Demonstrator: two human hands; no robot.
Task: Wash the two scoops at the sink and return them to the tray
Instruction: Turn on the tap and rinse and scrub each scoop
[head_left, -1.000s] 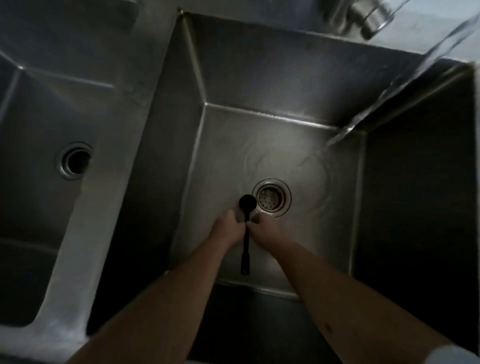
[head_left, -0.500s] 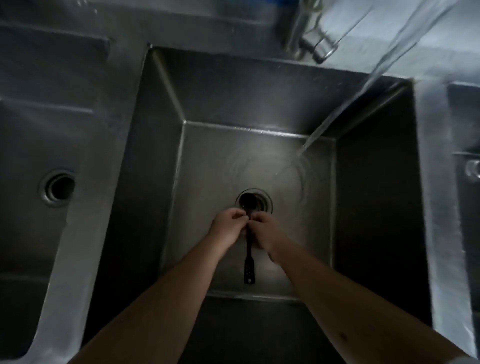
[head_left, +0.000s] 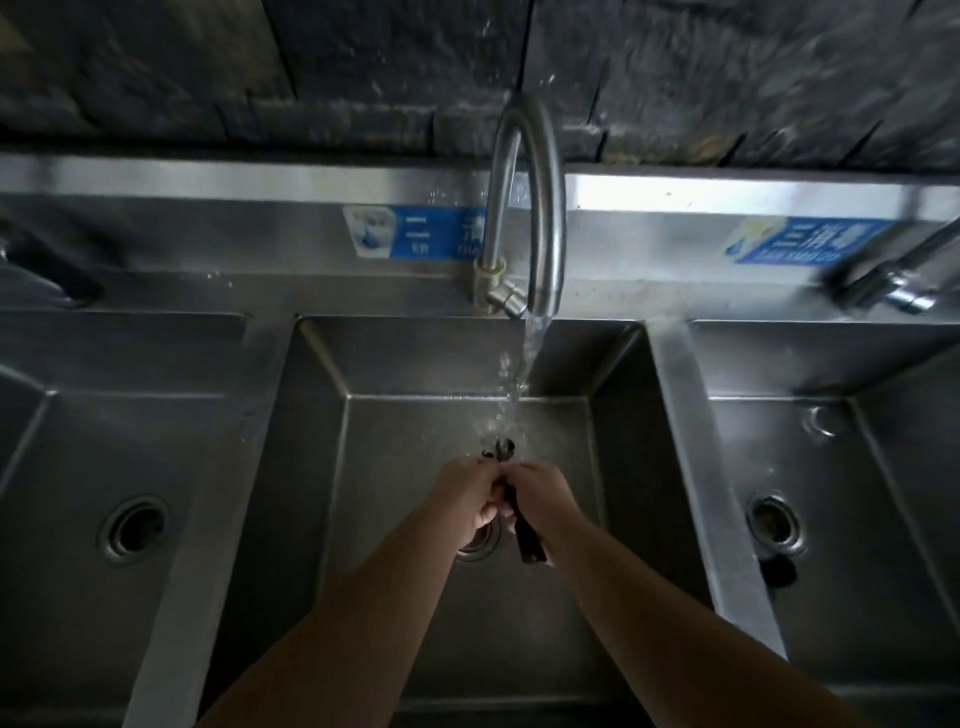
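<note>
A black long-handled scoop (head_left: 529, 540) is held over the middle basin (head_left: 395, 467) of a steel sink. My left hand (head_left: 467, 493) and my right hand (head_left: 540, 493) are both closed around its stem, fingers touching. Its bowl (head_left: 500, 450) pokes out above my fingers, right under the running water. The handle end sticks out below my right hand. Only this one scoop is visible; no tray is in view.
The curved faucet (head_left: 535, 208) pours a stream (head_left: 530, 364) into the middle basin, whose drain (head_left: 475, 551) lies under my hands. A left basin (head_left: 136, 522) and a right basin (head_left: 774, 525) flank it, each with a drain. A second tap (head_left: 893, 286) juts in at the right.
The view has tilted up, bringing the faucet and back wall into sight. My hands have lifted the scoop so that its bowl now sits in the water stream.
</note>
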